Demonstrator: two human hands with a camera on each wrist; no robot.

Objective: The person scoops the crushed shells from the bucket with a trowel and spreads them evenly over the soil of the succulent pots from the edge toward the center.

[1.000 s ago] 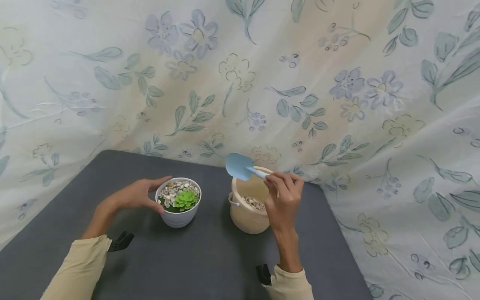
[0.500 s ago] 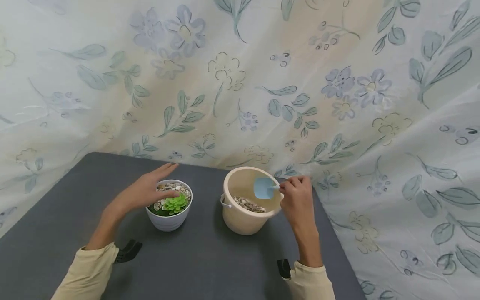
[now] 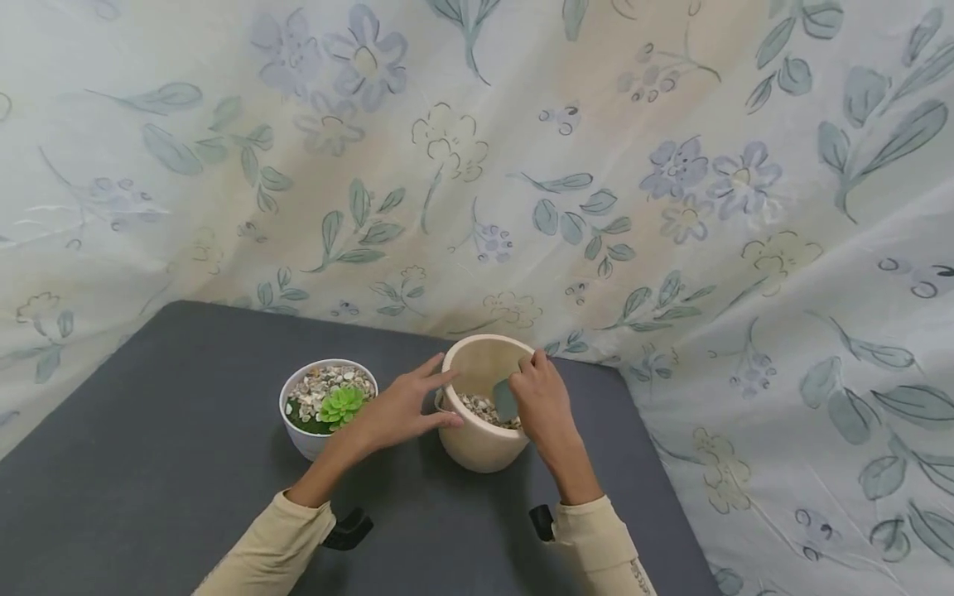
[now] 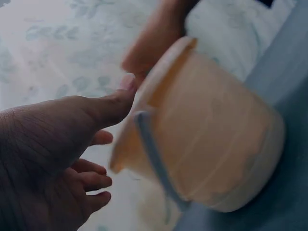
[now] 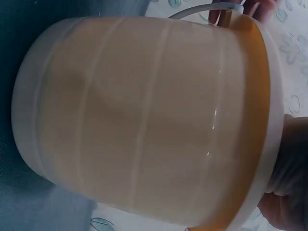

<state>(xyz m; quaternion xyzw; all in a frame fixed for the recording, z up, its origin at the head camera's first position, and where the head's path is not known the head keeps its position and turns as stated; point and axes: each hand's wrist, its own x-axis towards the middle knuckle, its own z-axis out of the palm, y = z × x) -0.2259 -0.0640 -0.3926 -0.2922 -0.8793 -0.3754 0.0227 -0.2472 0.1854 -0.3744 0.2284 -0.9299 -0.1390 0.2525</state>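
Bucket (image 3: 480, 414), cream plastic and round, stands near the back right edge of the dark grey desk (image 3: 149, 463), close to the flowered cloth (image 3: 671, 207) that hangs behind and to the right. Much bare desk lies at the front and the left. Small pebbles (image 3: 477, 407) lie inside the bucket, rough and mixed in colour. The right hand (image 3: 542, 406) reaches over the rim and its curled fingers hold a pale blue scoop (image 3: 506, 400), whose blade is down among the pebbles. The left hand (image 3: 402, 410) is spread, with straight fingers against the left wall of the bucket, near its thin handle (image 4: 154, 159). Just beside, at the left, stands a smooth white pot (image 3: 316, 430) with a green plant (image 3: 341, 404) and pebbles on top.
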